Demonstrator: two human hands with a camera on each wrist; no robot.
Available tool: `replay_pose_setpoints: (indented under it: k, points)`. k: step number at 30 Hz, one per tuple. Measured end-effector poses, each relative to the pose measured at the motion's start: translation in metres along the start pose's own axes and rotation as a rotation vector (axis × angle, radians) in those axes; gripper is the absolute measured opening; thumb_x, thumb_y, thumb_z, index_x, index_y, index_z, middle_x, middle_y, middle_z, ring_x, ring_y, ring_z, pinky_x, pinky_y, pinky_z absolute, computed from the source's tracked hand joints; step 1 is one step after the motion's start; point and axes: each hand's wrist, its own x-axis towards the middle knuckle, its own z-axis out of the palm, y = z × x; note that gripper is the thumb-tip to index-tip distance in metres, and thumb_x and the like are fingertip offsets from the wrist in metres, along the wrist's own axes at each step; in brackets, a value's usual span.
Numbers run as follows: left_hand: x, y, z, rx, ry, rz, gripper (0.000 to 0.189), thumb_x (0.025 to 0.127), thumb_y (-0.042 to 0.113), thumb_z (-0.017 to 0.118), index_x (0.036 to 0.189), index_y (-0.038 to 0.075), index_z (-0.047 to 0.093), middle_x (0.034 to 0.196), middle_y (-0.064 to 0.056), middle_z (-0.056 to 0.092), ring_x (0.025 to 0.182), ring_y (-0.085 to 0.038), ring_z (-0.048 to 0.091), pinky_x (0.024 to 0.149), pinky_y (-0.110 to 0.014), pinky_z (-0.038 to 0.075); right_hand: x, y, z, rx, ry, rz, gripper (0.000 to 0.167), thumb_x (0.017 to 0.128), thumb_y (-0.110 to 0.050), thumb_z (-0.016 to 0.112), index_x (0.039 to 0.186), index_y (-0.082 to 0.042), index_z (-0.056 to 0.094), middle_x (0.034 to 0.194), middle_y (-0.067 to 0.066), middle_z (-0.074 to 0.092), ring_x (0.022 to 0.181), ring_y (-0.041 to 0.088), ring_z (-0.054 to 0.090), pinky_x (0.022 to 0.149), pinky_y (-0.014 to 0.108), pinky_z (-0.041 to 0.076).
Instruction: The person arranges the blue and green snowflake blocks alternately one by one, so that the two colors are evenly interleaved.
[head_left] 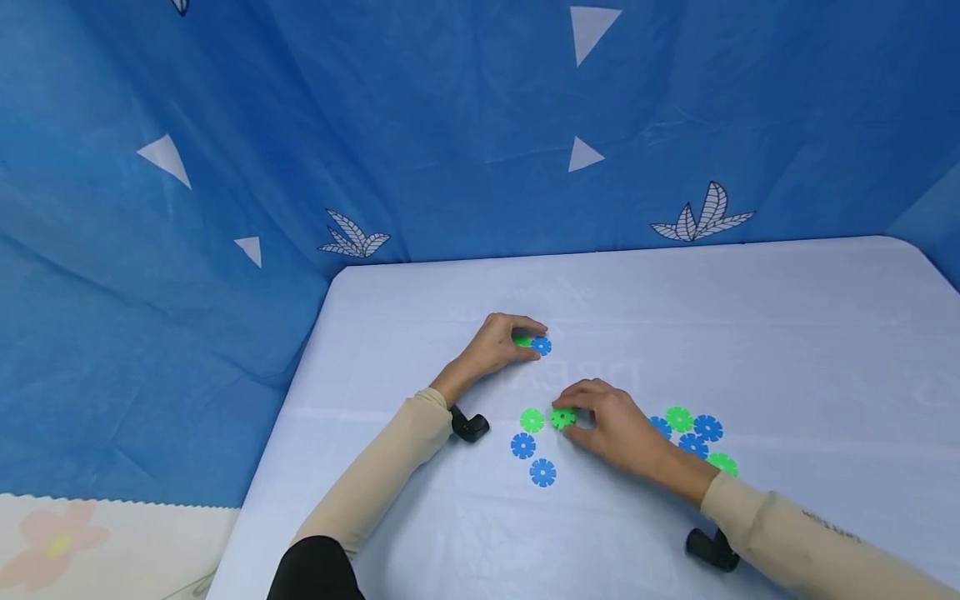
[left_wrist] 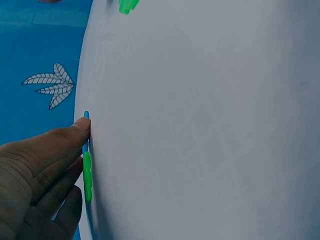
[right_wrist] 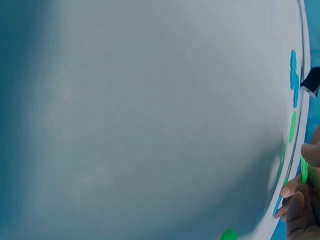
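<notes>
Toward the middle of the table, my left hand [head_left: 491,343] pinches a blue notched disc [head_left: 541,346] between thumb and fingers. A green notched disc [head_left: 522,341] overlaps its left side and lies partly behind the hand. In the left wrist view, the thumb sits against the blue disc's edge, with the green disc [left_wrist: 88,177] below. Nearer the front, my right hand [head_left: 613,423] holds another green notched disc [head_left: 563,418] by its rim. Close to its left lies a loose green disc [head_left: 532,420], with two blue discs [head_left: 523,446] in front.
Several blue and green discs [head_left: 679,418] lie to the right, partly behind the right forearm. Black wrist devices [head_left: 470,427] stick out by both sleeves. The white table [head_left: 420,308] meets a blue printed curtain [head_left: 480,125] at its back edge.
</notes>
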Motion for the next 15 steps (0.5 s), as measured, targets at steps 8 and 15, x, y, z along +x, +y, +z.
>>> replay_pose_setpoints:
  k: [8,15]
  points:
    - [-0.001,0.001,-0.001,-0.006,-0.003,-0.002,0.038,0.080,0.011,0.083,0.116,0.009,0.073,0.115,-0.001,0.071,0.119,-0.015,0.059,0.102,-0.030,0.044,0.018,0.006,-0.007,0.018,0.075,0.029,0.030,0.079,-0.006,0.081,0.109,-0.006,0.075,0.109,0.000,0.069,0.093,0.016,0.061,0.072,0.031,0.052]
    - [0.000,0.000,-0.001,-0.001,-0.002,-0.007,0.038,0.080,0.011,0.083,0.116,0.009,0.073,0.115,-0.001,0.071,0.118,-0.015,0.059,0.102,-0.029,0.044,0.031,0.011,-0.011,-0.005,0.107,0.056,0.026,0.081,-0.006,0.078,0.107,-0.004,0.076,0.109,0.005,0.070,0.097,0.021,0.062,0.077,0.037,0.054]
